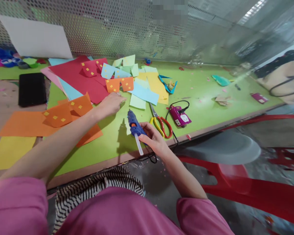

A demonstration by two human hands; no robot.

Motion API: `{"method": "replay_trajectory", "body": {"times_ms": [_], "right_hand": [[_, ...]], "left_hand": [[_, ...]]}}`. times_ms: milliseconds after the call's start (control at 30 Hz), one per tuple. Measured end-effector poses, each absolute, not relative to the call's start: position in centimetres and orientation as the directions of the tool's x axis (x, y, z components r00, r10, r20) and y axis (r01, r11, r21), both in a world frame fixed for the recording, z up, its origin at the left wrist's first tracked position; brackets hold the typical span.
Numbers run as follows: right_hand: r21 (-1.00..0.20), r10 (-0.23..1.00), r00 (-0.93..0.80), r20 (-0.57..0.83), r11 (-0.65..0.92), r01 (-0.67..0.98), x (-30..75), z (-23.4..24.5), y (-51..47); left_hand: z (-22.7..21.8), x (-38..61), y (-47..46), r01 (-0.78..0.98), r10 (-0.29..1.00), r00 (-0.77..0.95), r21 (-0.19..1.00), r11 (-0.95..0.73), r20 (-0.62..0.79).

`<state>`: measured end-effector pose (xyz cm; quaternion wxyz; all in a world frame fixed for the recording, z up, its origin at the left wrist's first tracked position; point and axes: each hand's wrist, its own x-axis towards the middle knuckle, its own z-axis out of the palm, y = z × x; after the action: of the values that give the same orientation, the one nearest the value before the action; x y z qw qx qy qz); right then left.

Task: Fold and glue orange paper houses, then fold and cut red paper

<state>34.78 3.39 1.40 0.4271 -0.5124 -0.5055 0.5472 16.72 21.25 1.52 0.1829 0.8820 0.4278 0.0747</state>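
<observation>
My right hand [154, 137] is wrapped round the handle of a blue glue gun [134, 125], whose white glue stick points back toward me and whose nozzle points away over the green table top [201, 98]. My left hand [111, 103] reaches forward with its fingers curled down on the table at the edge of a red paper sheet [80, 80], close to small orange paper pieces with yellow squares [120, 84]. Whether those fingers grip a piece is hidden.
Yellow-and-red scissors [161, 124] and a pink device with a black cord [180, 116] lie right of the glue gun. Orange, blue, yellow and green paper pieces [144, 93] cover the table. A black pad [31, 88] lies far left. Red chairs [247, 189] stand at right.
</observation>
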Motion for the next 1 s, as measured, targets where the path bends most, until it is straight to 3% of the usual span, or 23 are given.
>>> {"method": "replay_trajectory", "body": {"times_ms": [167, 333, 533, 800, 900, 1000], "right_hand": [[-0.992, 0.991, -0.048, -0.127, -0.127, 0.0, 36.2, 0.9, 2.6], [-0.99, 0.996, -0.006, -0.093, -0.093, -0.109, 37.1, -0.2, 2.6], [-0.996, 0.996, -0.021, -0.09, -0.09, 0.006, 36.3, 1.1, 4.0], [-0.98, 0.999, -0.036, -0.032, -0.025, 0.195, 35.8, 1.3, 6.0], [-0.976, 0.997, -0.067, -0.033, -0.017, 0.218, 35.1, 0.8, 6.9], [-0.972, 0.996, -0.08, -0.031, -0.011, 0.236, 34.5, 0.5, 7.3]], "left_hand": [[2.8, 16.7, 22.0, 0.752, 0.787, 0.615, 0.338, -0.566, -0.051], [6.2, 12.4, 20.6, 0.799, 0.829, 0.56, 0.258, -0.542, 0.007], [6.7, 7.1, 16.8, 0.907, 0.907, 0.413, 0.054, -0.418, 0.086], [10.1, -2.7, 14.1, 0.971, 0.977, -0.115, 0.229, 0.071, 0.18], [9.6, -4.2, 13.7, 0.949, 0.983, -0.127, 0.305, 0.081, 0.134], [8.1, -4.3, 14.2, 0.92, 0.995, -0.023, 0.391, -0.015, 0.093]]}}
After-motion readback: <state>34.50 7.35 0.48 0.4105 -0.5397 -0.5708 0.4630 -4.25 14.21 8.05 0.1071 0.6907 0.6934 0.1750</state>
